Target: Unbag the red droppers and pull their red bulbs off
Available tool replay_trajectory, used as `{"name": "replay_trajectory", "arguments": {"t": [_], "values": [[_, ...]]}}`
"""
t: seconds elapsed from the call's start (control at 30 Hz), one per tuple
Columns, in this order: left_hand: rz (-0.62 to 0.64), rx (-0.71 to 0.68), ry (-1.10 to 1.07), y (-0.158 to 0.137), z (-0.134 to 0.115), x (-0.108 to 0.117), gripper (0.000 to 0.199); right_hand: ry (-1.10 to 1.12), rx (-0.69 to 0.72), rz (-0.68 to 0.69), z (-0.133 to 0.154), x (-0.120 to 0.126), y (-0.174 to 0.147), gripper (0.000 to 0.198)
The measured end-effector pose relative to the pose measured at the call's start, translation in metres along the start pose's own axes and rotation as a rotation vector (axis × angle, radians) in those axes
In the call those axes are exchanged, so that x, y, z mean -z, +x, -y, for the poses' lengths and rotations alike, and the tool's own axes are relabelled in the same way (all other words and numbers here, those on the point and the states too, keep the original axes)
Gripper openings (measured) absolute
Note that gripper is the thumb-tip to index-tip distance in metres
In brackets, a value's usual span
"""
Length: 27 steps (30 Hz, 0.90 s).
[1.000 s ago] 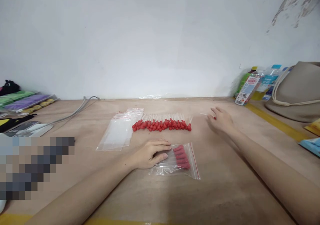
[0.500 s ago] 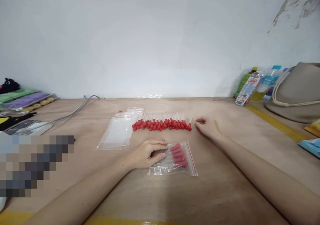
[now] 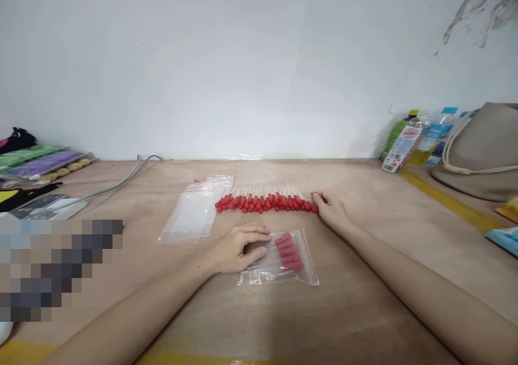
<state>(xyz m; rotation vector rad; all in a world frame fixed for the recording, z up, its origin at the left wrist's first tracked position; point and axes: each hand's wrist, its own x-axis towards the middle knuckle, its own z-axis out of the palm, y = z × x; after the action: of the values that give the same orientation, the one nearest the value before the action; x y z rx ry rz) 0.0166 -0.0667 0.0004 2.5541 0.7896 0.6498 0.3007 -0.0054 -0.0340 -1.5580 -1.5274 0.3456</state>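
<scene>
A row of white sticks with red bulbous tips (image 3: 263,201) lies across the table, red ends toward me. At its right end my right hand (image 3: 332,211) has its fingers curled together, touching the outermost sticks; whether it pinches one is hidden. My left hand (image 3: 240,250) rests with fingers outstretched and thumb apart on a clear zip bag (image 3: 308,265). Inside that bag several red tips (image 3: 289,252) lie stacked, their sticks running under my left hand. Left of the row are overlapping clear zip bags (image 3: 188,214), lying flat.
Drink bottles (image 3: 404,143) and a beige bag (image 3: 481,154) stand against the wall at right. Packets of green and purple items (image 3: 40,162) and a grey cable (image 3: 117,184) lie at left. Yellow tape (image 3: 445,197) crosses the table at right.
My right hand has moved slightly left, up against the row. The stick lying apart at the right end now sits close to the others. My left hand has stayed on the bag.
</scene>
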Motion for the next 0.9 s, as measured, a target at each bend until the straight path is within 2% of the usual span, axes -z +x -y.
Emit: {"name": "replay_trajectory", "arguments": {"t": [0.13, 0.2, 0.27, 0.33, 0.37, 0.47, 0.67, 0.73, 0.9], "values": [[-0.136, -0.028, -0.021, 0.001, -0.006, 0.001, 0.029, 0.022, 0.018, -0.111, 0.008, 0.002, -0.01, 0.038], [-0.12, -0.055, -0.033, 0.001, -0.01, 0.0, 0.031, 0.027, 0.067, -0.115, 0.018, 0.003, -0.021, 0.036], [-0.035, -0.065, -0.026, 0.001, -0.014, -0.002, 0.036, 0.017, 0.148, -0.036, 0.03, 0.005, -0.036, 0.032], [0.047, -0.064, -0.007, 0.001, -0.014, -0.004, 0.04, -0.064, 0.294, 0.141, 0.041, 0.009, -0.051, 0.039], [0.067, -0.061, 0.007, 0.001, -0.013, -0.004, 0.041, -0.086, 0.305, 0.228, 0.045, 0.011, -0.057, 0.041], [0.027, -0.042, 0.06, 0.001, -0.006, -0.004, 0.037, -0.091, 0.224, 0.391, 0.052, 0.016, -0.068, 0.043], [-0.196, -0.07, 0.132, 0.008, -0.001, -0.003, 0.028, 0.071, 0.042, 0.644, 0.064, 0.013, -0.067, 0.03], [-0.223, -0.115, 0.147, 0.015, -0.005, -0.005, 0.026, 0.042, -0.03, 0.648, 0.071, 0.011, -0.068, 0.03], [-0.169, -0.284, 0.243, 0.035, -0.01, -0.014, 0.025, 0.034, -0.151, 0.604, 0.077, 0.006, -0.069, 0.029]]}}
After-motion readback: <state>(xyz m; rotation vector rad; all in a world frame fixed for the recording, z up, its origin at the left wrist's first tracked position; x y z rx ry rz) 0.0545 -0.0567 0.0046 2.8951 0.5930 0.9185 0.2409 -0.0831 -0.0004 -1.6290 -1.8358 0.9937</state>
